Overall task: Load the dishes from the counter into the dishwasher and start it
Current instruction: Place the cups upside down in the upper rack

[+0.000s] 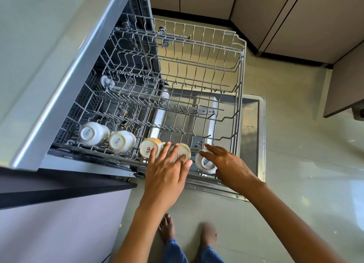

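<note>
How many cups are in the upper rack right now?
5, upside down in a row along the upper rack's near edge: two white cups at left, a third, a fourth under the left hand, a fifth held by the right hand.

Bare forearms, no sleeves; left hand (167, 170) and right hand (226, 164) without rings or gloves. Blue denim trouser legs (175, 251); bare feet (167, 227).

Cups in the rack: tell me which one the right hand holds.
The rightmost cup, base marked SISTA, in the right hand's grip; the left hand rests on its neighbour.
</note>
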### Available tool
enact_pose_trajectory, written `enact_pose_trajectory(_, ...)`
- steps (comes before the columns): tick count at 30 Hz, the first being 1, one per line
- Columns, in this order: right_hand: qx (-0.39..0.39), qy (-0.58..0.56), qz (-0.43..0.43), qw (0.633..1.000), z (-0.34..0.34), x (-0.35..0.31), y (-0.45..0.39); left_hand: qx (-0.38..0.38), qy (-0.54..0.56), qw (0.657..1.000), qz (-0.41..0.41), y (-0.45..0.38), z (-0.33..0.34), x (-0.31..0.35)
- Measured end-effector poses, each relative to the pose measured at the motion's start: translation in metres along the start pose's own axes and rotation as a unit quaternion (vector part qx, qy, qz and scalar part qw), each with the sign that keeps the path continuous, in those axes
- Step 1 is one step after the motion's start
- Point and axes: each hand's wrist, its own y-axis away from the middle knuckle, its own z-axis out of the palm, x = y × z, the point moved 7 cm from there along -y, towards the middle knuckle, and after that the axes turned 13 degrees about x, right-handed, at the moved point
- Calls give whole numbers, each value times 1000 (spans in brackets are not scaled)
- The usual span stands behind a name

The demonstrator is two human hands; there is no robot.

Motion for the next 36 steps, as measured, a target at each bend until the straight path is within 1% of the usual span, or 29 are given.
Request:
enact_pose_trajectory(2, 84, -50, 26, 995, -8, 1, 10, 3, 9, 1000, -3, 0, 1, -1)
enact_pose_trajectory(5, 214, -120, 74, 967, -24, 10, 29, 15, 27, 1000, -4, 1, -2, -1)
enact_pose_trajectory(7, 272, -137, 89, 948, -34, 13, 45, 27, 48, 998, -5, 2, -5, 0)
enact_pose_trajectory(8, 288, -149, 99, 941, -39, 12, 52, 36, 69, 997, -11, 4, -9, -1)
enact_pose_trajectory(10, 294, -171, 112, 934, -44, 8, 62, 59, 114, 991, -35, 10, -21, -2)
enact_pose_trajectory(12, 286, -183, 112, 934, -51, 1, 68, 91, 135, 985, -53, 20, -41, -1)
enact_pose_trajectory(16, 287, -180, 80, 937, -81, -24, 67, 132, 148, 977, -75, 48, -98, 8)
enact_pose_trajectory(18, 295, -185, 44, 936, -109, -48, 69, 141, 132, 979, -70, 65, -138, 15)
enact_pose_trajectory(21, 305, -197, -16, 932, -163, -100, 79, 171, 81, 979, -76, 95, -214, 20)
enact_pose_trajectory(24, 313, -225, -98, 918, -219, -166, 100, 222, 31, 968, -112, 136, -299, 21)
enact_pose_trajectory(26, 310, -241, -155, 907, -244, -208, 109, 257, 4, 957, -138, 166, -343, 18)
enact_pose_trajectory(28, 298, -254, -218, 894, -265, -254, 118, 308, -35, 935, -173, 204, -383, 14)
enact_pose_trajectory(30, 288, -264, -278, 878, -280, -302, 124, 359, -69, 903, -224, 246, -416, 8)
enact_pose_trajectory(31, 274, -271, -294, 875, -287, -321, 125, 378, -80, 889, -247, 261, -425, 6)
enact_pose_trajectory(33, 231, -287, -354, 860, -295, -373, 131, 411, -116, 851, -307, 306, -444, -3)
enact_pose_trajectory(36, 194, -280, -433, 834, -299, -444, 144, 454, -173, 784, -388, 374, -461, -12)
